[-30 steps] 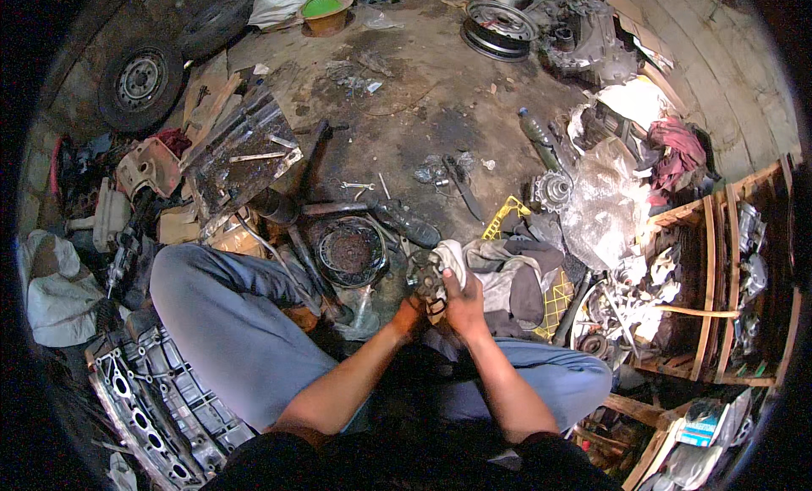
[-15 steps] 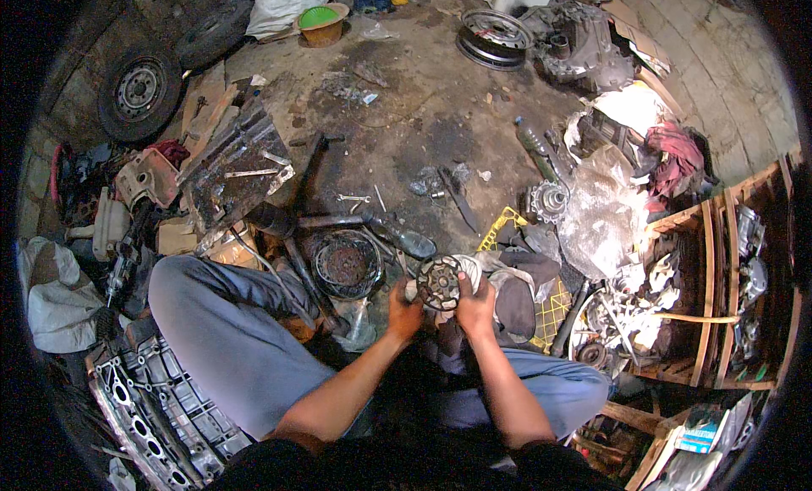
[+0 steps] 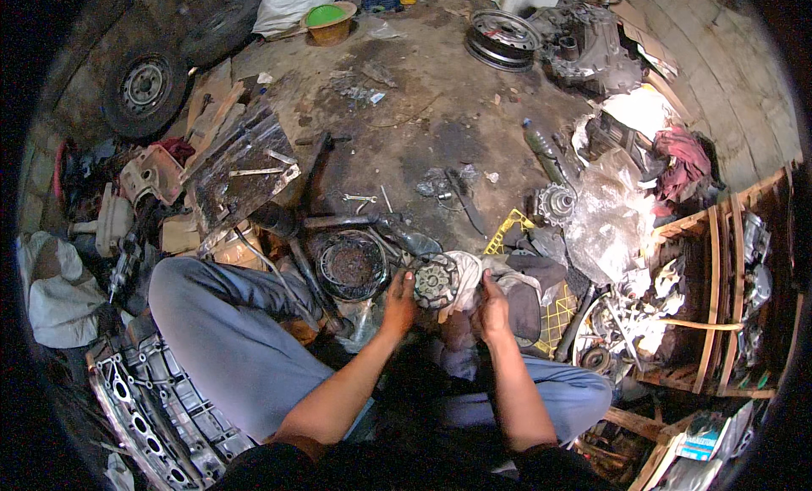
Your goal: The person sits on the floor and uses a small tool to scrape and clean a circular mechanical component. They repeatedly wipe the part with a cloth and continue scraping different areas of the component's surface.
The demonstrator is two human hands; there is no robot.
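Between my hands is a round, greasy metal part [image 3: 435, 279] with a ring of slots around its hub. A white cloth [image 3: 467, 279] is bunched against its right side. My left hand [image 3: 396, 307] grips the part at its left edge, fingers pointing up along the rim. My right hand [image 3: 492, 309] is closed at the right edge of the cloth, thumb up; its other fingers are partly hidden. Left of the part lies a round pan-like piece with a rusty centre [image 3: 353, 264]. A dark bottle-like object [image 3: 416, 241] lies just beyond.
Wrenches [image 3: 360, 200] lie on the stained floor ahead. A toothed gear drum [image 3: 555, 204] and clear plastic sheet [image 3: 613, 229] are at right, near a wooden rack [image 3: 713, 279]. An engine head [image 3: 161, 398] sits by my left leg. A wheel rim [image 3: 503, 41] and gearbox casing [image 3: 592, 55] stand far right.
My right hand has shifted off the part's face to the right, onto the cloth's edge. More white cloth shows beside the part, and the part sits slightly further left.
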